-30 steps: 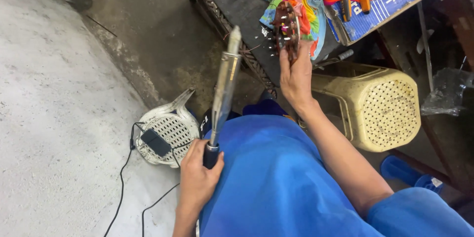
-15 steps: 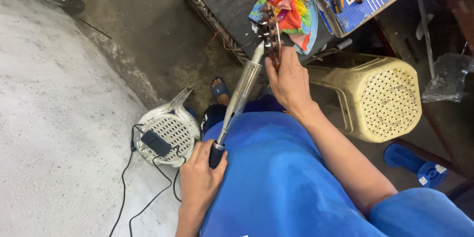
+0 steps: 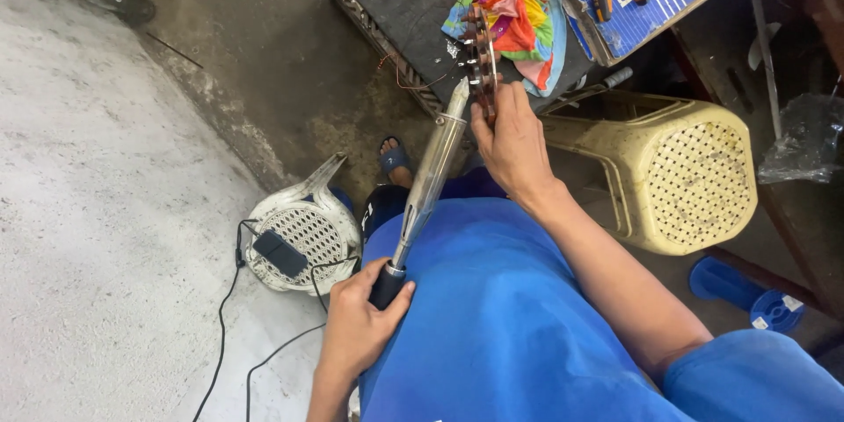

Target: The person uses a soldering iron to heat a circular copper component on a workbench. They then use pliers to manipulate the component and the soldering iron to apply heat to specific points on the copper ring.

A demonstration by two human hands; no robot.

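The left hand (image 3: 356, 330) is wrapped around the black grip of a long soldering iron (image 3: 428, 178), whose clear-sleeved barrel slants up across the blue-clad lap so that its tip sits just beside the small wired component (image 3: 479, 60) pinched in the fingers of the right hand (image 3: 512, 142). The component, brown with a row of metal lugs, is held upright in the air in front of the dark surface (image 3: 396, 9), close to a bright multicoloured cloth (image 3: 519, 0). Judging from this, the work goes best if the right hand braces its wrist against the knee and keeps its fingertips below the lugs, since the hot tip is very near the thumb; a light, steady touch of the tip should suffice. Room is tight: the surface edge lies just beyond the tip, the cloth hangs near enough to scorch, and a yellow perforated basket (image 3: 677, 171) lying on its side crowds the right forearm. To the left, a white fan guard (image 3: 299, 233) and a black cable (image 3: 233, 299) rest on the concrete floor, where the iron has more free space to swing away.
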